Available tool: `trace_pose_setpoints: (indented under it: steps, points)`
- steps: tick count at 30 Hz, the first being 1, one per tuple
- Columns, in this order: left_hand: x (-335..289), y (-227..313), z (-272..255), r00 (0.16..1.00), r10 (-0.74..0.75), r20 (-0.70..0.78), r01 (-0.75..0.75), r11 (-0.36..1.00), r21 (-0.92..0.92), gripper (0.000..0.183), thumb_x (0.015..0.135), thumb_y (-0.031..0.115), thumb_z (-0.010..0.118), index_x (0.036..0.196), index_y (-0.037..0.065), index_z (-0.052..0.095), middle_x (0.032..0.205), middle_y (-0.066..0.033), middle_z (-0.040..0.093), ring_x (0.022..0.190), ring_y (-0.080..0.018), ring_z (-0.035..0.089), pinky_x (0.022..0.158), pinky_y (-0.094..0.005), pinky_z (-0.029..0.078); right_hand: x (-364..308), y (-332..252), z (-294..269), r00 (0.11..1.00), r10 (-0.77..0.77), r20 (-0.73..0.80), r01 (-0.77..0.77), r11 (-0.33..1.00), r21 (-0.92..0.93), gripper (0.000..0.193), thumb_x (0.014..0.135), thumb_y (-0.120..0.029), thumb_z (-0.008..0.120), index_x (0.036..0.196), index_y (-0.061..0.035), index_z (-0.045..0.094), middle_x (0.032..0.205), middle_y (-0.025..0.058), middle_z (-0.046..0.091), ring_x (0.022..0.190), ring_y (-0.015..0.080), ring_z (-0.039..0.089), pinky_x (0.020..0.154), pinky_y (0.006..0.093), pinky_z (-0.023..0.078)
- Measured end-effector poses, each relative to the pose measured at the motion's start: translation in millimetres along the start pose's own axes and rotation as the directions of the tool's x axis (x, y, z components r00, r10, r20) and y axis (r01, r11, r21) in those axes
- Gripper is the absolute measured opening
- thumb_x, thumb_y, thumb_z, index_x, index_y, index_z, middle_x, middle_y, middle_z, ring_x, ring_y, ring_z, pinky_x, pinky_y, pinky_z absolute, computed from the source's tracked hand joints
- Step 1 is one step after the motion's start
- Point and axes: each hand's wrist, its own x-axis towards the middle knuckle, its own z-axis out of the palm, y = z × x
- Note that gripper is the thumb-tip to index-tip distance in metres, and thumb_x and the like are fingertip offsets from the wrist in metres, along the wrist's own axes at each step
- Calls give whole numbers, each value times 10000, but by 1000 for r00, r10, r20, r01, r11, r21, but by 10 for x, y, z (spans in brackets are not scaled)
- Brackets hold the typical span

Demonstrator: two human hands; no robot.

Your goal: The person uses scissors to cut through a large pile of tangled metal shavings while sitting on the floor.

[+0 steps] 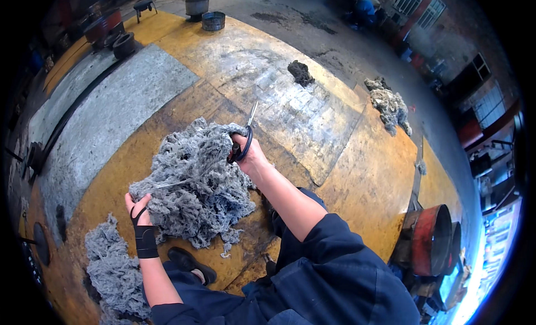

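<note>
A big heap of grey, shaggy waste fibre (195, 180) lies in front of me on the yellow floor. My left hand (140, 209), with a black wrist wrap (146, 242) below it, is closed on the fibre at the heap's left edge. My right hand (251, 154) holds black-handled scissors (253, 115), their blades pointing up and away from me. The same hand also grips a tuft of the fibre at the heap's upper right. Thin strands stretch across between my hands.
Another grey fibre pile (113, 269) sits at the lower left. Farther off lie a dark clump (301, 72) and a pale heap (388, 104). A red drum (431, 240) stands at the right, a round metal tub (213, 21) at the back. Someone in blue (364, 11) is far off.
</note>
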Motion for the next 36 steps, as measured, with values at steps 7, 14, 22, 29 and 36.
trace_pose_setpoints:
  steps: [7, 14, 22, 29, 36]
  points:
    - [124, -234, -356, 993, 84, 84, -67, 980, -188, 446, 756, 21, 599, 1186, -2, 483, 1132, -120, 568, 1040, -243, 529, 932, -373, 410, 206, -58, -177, 997, -76, 32, 78, 996, -42, 183, 847, -186, 645, 951, -45, 593, 704, 54, 548, 596, 206, 545, 496, 379, 455]
    - [211, -351, -610, 994, 87, -70, -82, 994, 74, 407, 697, -50, 635, 1088, -10, 528, 1008, -84, 612, 903, -191, 569, 852, -319, 440, 41, -171, -116, 974, -161, 157, 156, 987, 46, 63, 839, -76, 619, 896, -50, 610, 731, 37, 598, 606, 154, 551, 542, 303, 448]
    - [91, -315, -451, 940, 203, -274, -20, 835, 551, 370, 701, 78, 687, 1031, 7, 535, 992, -96, 575, 922, -210, 547, 825, -311, 434, -43, -239, -171, 963, -47, 266, 44, 999, 18, 128, 834, -135, 636, 955, -94, 628, 876, 27, 654, 824, 189, 624, 691, 364, 482]
    - [-306, -476, 152, 789, -596, 149, 541, 789, 290, 726, 768, 691, 566, 955, -10, 602, 870, -160, 617, 843, -285, 606, 685, -396, 529, 25, -109, -220, 949, -4, 316, 49, 990, -135, 55, 786, -113, 644, 824, -108, 604, 684, -21, 548, 602, 124, 513, 517, 333, 382]
    - [-778, -770, 884, 304, -813, 497, 949, 306, -78, 1444, 527, 952, 392, 1365, -188, 108, 1406, -364, 225, 1299, -476, 302, 1007, -585, 347, -454, -37, -70, 825, -64, 561, 221, 951, -217, 226, 746, 3, 601, 971, -28, 600, 945, 33, 632, 903, 158, 589, 811, 294, 440]
